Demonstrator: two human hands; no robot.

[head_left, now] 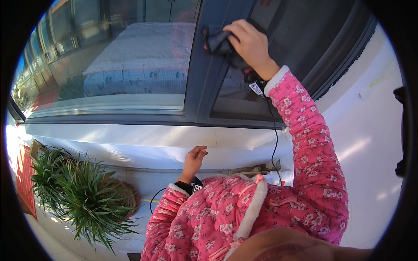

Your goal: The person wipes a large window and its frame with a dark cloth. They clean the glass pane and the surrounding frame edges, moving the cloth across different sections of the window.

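My right hand [250,44] is raised against the window and grips a dark cloth [218,42] with pink bits at its edge. The cloth lies over the dark grey window frame [204,78], where two frame members meet, and it is partly blurred. Lower down, my left hand [195,160] hangs in front of the white window sill [156,135], its fingers loosely curled with nothing seen in them. Both wrists carry a black strap with a printed tag and a thin cable.
Left of me stand potted plants with long green leaves [94,199], below the sill. A large glass pane [137,65] shows a bed [143,49] behind it. A white wall [362,130] is on the right. A black cable [276,146] hangs from my right wrist.
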